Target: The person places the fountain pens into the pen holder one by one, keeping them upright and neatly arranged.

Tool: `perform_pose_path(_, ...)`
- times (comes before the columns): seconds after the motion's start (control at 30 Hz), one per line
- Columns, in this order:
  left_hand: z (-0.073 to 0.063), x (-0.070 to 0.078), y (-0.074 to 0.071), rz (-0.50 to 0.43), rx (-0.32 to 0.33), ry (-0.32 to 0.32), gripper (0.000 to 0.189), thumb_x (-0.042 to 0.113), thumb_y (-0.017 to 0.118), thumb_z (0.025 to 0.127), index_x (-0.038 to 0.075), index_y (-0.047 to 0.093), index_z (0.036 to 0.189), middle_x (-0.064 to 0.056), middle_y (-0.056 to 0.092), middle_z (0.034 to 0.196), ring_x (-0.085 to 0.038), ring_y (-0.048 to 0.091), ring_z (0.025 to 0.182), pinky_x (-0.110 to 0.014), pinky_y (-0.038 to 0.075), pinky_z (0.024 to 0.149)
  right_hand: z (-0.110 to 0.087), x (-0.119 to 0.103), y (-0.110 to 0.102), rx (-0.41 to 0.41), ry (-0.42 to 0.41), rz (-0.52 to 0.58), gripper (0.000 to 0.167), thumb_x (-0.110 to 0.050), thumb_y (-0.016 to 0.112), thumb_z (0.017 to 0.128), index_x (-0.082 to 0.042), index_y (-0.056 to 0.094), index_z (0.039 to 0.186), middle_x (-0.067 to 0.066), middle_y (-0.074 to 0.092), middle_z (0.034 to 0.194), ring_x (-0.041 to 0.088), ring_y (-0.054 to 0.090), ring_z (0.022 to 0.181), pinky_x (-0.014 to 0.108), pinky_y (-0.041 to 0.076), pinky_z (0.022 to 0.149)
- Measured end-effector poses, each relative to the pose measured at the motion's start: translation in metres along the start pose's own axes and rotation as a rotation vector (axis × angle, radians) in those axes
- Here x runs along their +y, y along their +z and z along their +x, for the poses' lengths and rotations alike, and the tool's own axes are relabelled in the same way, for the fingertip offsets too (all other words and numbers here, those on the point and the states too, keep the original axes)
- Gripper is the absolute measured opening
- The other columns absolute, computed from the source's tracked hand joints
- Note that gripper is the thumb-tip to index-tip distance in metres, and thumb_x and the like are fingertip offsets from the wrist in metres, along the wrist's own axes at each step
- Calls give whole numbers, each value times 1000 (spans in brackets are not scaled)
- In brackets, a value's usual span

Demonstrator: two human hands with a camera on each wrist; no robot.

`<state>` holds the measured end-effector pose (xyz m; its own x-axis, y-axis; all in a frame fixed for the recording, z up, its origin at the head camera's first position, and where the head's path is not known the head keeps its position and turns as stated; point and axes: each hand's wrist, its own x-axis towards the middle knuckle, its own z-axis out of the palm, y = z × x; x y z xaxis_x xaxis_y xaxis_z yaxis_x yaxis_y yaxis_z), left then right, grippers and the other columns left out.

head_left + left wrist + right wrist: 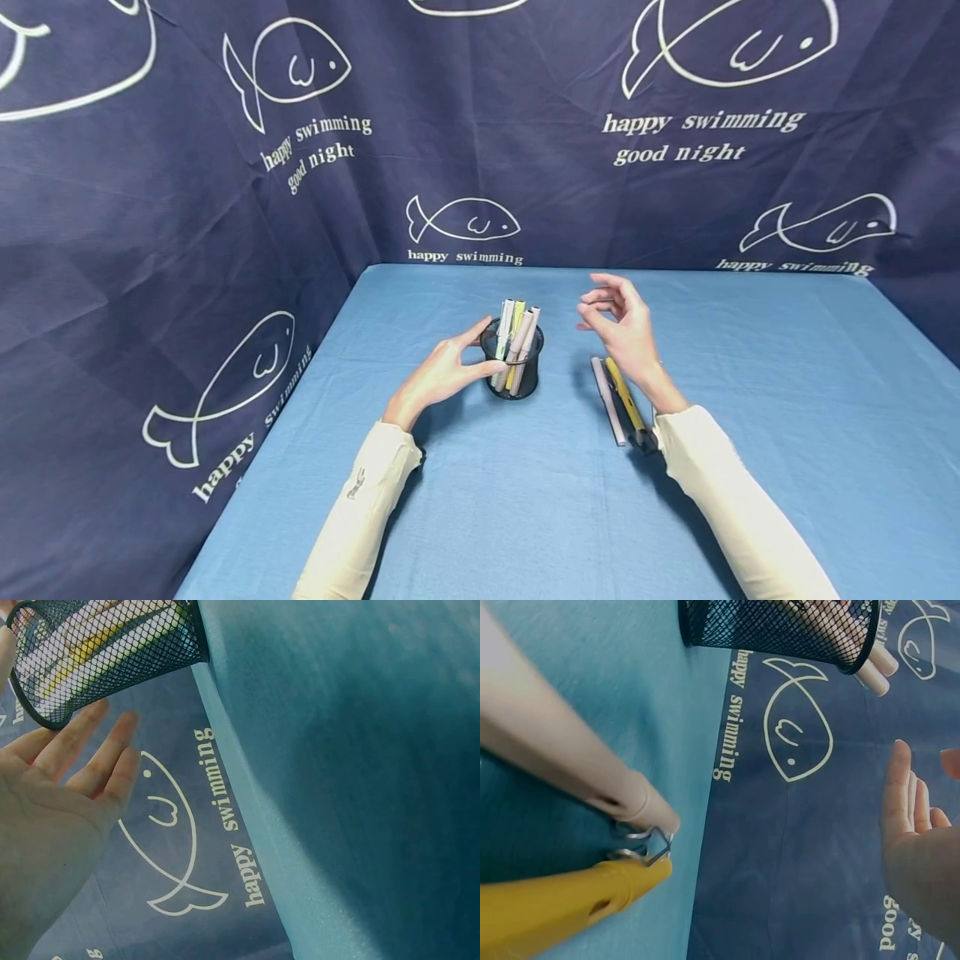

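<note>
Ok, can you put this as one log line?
left hand: holds pen cup | right hand: empty | cup: several pens | table: yellow pen, pink pen

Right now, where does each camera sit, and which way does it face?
Head: on the head, facing forward and down at the blue table; left hand, right hand, left sleeve and right sleeve show.
Left wrist: on that wrist, facing the mesh cup and fish-print cloth; the left hand shows at left.
Right wrist: on that wrist, facing a pale pen and a yellow pen; the right hand shows at right.
Shared: both wrist views show the mesh cup.
</note>
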<state>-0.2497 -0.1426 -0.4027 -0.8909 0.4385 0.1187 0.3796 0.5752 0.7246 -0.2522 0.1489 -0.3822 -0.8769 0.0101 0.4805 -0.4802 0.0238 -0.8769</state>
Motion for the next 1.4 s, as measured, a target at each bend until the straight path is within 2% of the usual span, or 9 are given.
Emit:
perform_pose_path(0.27,1,0,0,9,5,-2,87,53,75,93,24,34,164,-10,63,141,-21,50,138,-46,38,113,-2,2,-8,5,-12,55,39,9,64,97,1,57,135,22,61,107,14,65,88,30,60,73)
perform_pose_path(0.43,0,0,0,5,0,-2,87,54,74,93,24,33,164,-10,62,141,-22,49,138,-47,38,113,-3,3,-14,14,-18,69,39,12,62,96,-1,58,133,12,62,104,15,66,88,30,60,72)
perform_pose_path(0.7,0,1,0,4,4,1,87,53,74,93,24,33,164,-10,62,141,-23,49,139,-47,38,113,-6,4,-25,22,-22,65,37,9,63,97,-3,59,132,15,61,104,15,66,88,28,60,72)
perform_pose_path(1.0,0,1,0,4,1,1,87,55,73,93,24,33,164,-10,63,140,-22,49,139,-48,38,113,-11,5,-35,72,-1,86,40,14,61,95,-5,60,130,12,63,101,12,66,85,28,60,71)
perform_pose_path(1.23,0,1,0,4,-4,-2,86,54,73,93,25,33,164,-9,63,140,-22,49,139,-48,38,113,-14,6,-42,76,3,93,38,12,63,95,-5,61,129,14,63,101,16,67,85,28,60,70)
perform_pose_path(1.4,-1,1,0,0,-5,-11,86,55,73,93,26,33,164,-9,63,140,-22,48,139,-48,38,113,-16,7,-48,74,14,89,38,13,62,95,-7,61,128,13,63,101,11,67,83,26,60,69)
